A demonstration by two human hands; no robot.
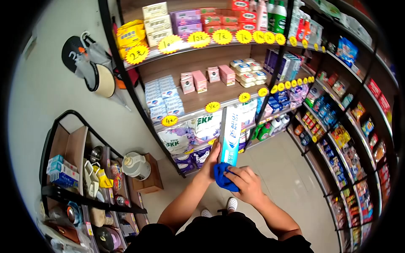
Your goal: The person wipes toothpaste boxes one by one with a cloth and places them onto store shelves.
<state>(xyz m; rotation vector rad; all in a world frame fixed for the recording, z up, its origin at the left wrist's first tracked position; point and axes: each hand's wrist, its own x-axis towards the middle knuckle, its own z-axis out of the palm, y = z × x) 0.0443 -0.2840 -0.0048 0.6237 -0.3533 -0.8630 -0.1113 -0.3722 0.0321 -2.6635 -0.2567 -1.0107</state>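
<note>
The likeliest mishap is a drop: the toothpaste carton (231,133) stands tilted upward in front of the person's body, gripped only near its lower end, so a hard rub there could lever its long free end sideways and twist it loose, to land on the tiled floor (265,166). Pressing too firmly through the blue cloth (223,177) could also dent the thin cardboard. The upper end overlaps the shelf (196,100) in view, though how near it truly is cannot be told; if close, a careless swing could catch a yellow price tag (213,107). The left hand (210,163) is closed around the carton's left side, its fingers partly hidden behind. The right hand (247,182) is curled, fingers bent and bunching the cloth against the carton's bottom end, with no wide gap showing.
</note>
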